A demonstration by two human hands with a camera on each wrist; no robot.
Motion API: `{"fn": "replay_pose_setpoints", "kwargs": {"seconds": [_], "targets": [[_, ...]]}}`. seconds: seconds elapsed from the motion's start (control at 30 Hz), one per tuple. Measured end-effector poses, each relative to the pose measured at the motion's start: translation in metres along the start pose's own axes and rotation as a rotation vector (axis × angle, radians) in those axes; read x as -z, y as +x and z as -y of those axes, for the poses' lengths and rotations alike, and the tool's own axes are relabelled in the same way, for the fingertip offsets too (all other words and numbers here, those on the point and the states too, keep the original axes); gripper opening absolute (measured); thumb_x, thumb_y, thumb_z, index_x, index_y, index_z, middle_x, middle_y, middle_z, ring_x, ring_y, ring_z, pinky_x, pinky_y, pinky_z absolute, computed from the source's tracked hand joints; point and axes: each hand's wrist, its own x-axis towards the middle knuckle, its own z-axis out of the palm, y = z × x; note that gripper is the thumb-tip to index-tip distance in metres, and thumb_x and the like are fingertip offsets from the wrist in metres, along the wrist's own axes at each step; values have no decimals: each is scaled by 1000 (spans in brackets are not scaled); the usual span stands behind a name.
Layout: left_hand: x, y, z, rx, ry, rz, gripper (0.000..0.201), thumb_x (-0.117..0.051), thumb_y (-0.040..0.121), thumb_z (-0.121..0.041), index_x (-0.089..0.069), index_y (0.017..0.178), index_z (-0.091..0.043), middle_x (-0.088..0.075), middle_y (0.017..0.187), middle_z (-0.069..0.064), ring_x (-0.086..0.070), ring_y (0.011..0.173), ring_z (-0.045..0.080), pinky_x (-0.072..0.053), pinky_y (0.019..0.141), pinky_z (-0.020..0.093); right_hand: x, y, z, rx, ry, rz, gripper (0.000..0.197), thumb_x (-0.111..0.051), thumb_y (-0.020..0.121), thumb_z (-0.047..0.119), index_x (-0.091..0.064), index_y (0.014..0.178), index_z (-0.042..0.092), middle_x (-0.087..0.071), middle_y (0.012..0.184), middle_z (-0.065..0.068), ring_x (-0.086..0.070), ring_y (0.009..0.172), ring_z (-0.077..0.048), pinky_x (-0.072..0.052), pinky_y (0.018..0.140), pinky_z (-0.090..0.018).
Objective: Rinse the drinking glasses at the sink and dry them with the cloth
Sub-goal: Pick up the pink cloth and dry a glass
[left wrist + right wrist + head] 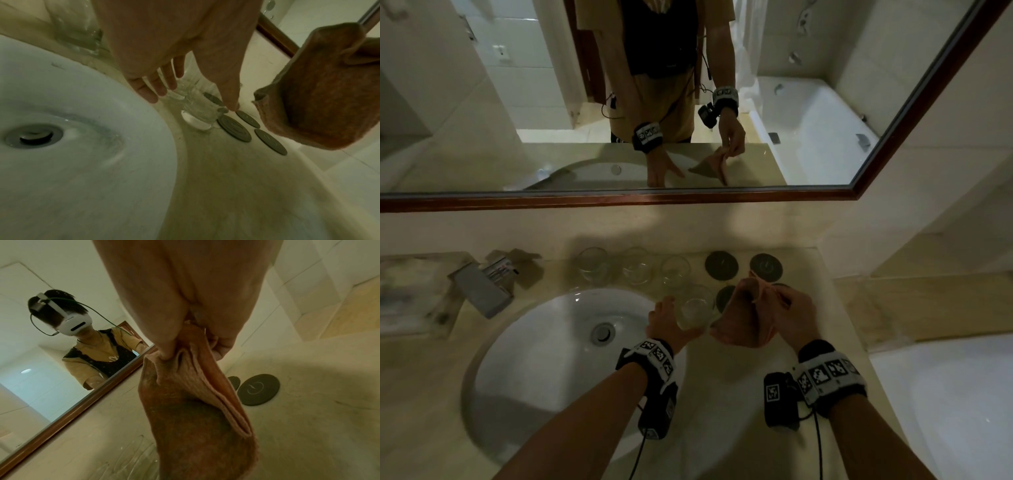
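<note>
Glass (694,308) stood on counter (739,383), left hand (664,320) around it, fingers loose, contact unclear. Right hand (792,317) pinched cloth (744,318). Left wrist view alone showed three coasters (234,128).

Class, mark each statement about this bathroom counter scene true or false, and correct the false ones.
1. The right hand pinches the cloth. True.
2. The left hand is empty. False: its fingers are round a glass.
3. Three more glasses stand behind the sink. True.
4. The dark coasters lie in the sink. False: they lie on the counter.
</note>
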Motion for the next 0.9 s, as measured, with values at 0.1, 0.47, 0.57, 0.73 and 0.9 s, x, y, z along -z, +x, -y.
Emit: {"fn": "replay_pose_setpoints", "kwargs": {"seconds": [0.1,0.47,0.57,0.73,0.9], "targets": [[-5,2,-3,13,-52,-22,104,-82,61,-53,-28,142,-18,-39,141,4,-38,128,27,-38,105,46,3,-2,5,8,-45,35,18,-62,93,19,-75,85,9,-66,75,-3,-60,75,-18,-44,65,-25],[-15,18,-11,32,-92,19,111,-84,59,-50,-24,147,-18,-36,147,4,-32,134,30,-34,108,47,25,-6,9,-114,-32,-27,22,-68,89,30,-79,81,13,-72,72,-5,-68,78,-22,-50,67,-25],[-18,20,-11,49,-173,16,111,-88,55,-47,-29,145,-21,-40,144,4,-35,132,30,-37,107,50,29,-10,8,-93,-37,-20,17,-69,88,28,-79,80,18,-72,68,0,-67,75,-16,-45,61,-13],[-25,24,-10,63,-242,-17,106,-89,55,-37,-33,144,-24,-45,140,6,-42,128,31,-41,102,51,31,-15,4,-33,-108,-93,21,-62,92,19,-76,77,18,-67,65,4,-56,63,-6,-39,55,-2],[-24,23,-11,22,-247,-30,89,-88,57,-39,-44,132,-26,-53,125,2,-44,118,27,-43,99,46,31,-12,-8,-92,-130,-214,23,-50,98,22,-64,82,13,-65,78,-4,-58,70,-19,-40,56,-17]]}}
